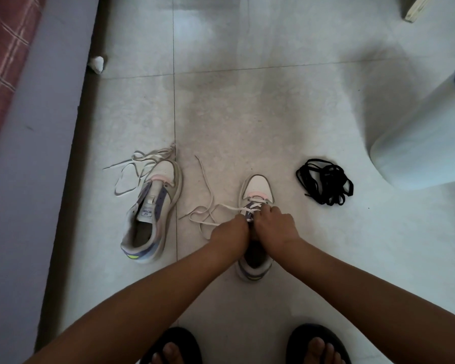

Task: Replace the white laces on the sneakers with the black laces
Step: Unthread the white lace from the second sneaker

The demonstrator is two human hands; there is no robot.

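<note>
I see both hands down on the right sneaker [255, 195], which stands on the pale tile floor [273, 114] with its toe pointing away from me. My left hand [230, 231] is curled at the eyelets, and the white lace [216, 206] runs out from it in loose loops to the left; my right hand [275, 223] is curled over the lacing just beside it. The fingertips are hidden, so I cannot tell exactly what each one pinches. The left sneaker [153, 214] stands well apart, unlaced, its pulled-out lace [134, 166] lying at its toe. The black laces [326, 182] sit bundled to the right, near a white container [426, 143] cut off by the frame edge. Open floor lies ahead; a wall edge [71, 153] bounds the left.
</note>
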